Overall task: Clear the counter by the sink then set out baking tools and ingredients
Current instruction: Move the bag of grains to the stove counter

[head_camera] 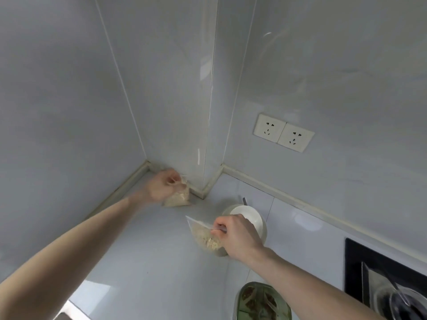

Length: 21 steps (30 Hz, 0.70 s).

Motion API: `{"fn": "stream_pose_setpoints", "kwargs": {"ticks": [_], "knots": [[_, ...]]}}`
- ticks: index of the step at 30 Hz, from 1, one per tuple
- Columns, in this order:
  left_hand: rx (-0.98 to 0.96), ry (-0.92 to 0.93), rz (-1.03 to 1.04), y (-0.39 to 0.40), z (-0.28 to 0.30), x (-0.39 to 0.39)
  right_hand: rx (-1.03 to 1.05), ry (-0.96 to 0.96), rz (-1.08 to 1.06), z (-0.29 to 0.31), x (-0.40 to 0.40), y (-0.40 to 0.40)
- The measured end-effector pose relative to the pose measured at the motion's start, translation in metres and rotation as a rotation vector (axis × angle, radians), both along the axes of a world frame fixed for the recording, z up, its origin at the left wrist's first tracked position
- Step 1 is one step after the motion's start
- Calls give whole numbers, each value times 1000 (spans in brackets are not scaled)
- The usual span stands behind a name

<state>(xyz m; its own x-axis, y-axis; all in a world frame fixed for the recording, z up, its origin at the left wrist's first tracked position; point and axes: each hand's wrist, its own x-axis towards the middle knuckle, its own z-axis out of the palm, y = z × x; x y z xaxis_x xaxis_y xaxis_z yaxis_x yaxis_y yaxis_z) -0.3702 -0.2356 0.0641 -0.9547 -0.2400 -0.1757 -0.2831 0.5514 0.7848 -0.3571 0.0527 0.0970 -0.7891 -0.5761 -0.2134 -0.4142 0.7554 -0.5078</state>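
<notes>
Bags [178, 197] [205, 236] of crumbs pinched by top edges, left hand [161, 187], right hand [238, 236]; likely to spill if seals open.

One bag [178, 197] sits on the surface [143, 262] in the far corner against the wall, with a second bag [205, 236] nearer and to its right, just in front of a bowl [251, 218]. A container [261, 303] lies at the near edge, a stove [369, 269] to its right, and a socket [283, 132] on the wall behind.

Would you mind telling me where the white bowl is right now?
The white bowl stands on the counter right of centre, just behind the right hand, below the wall sockets.
</notes>
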Motion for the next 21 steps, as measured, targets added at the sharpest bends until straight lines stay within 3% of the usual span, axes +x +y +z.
{"fn": "stream_pose_setpoints", "kwargs": {"ticks": [2,6,12,21], "knots": [[-222,-67,110,-27,-27,-23,-19,-4,-22,0,-3,5],[-543,-185,26,-55,-55,-49,-67,13,-68,9,-8,17],[-634,-234,-31,-32,-68,-68,-78,47,-86,17,-1,35],[-590,-129,128,-16,-68,-72,-88,20,-90,25,12,57]]}}
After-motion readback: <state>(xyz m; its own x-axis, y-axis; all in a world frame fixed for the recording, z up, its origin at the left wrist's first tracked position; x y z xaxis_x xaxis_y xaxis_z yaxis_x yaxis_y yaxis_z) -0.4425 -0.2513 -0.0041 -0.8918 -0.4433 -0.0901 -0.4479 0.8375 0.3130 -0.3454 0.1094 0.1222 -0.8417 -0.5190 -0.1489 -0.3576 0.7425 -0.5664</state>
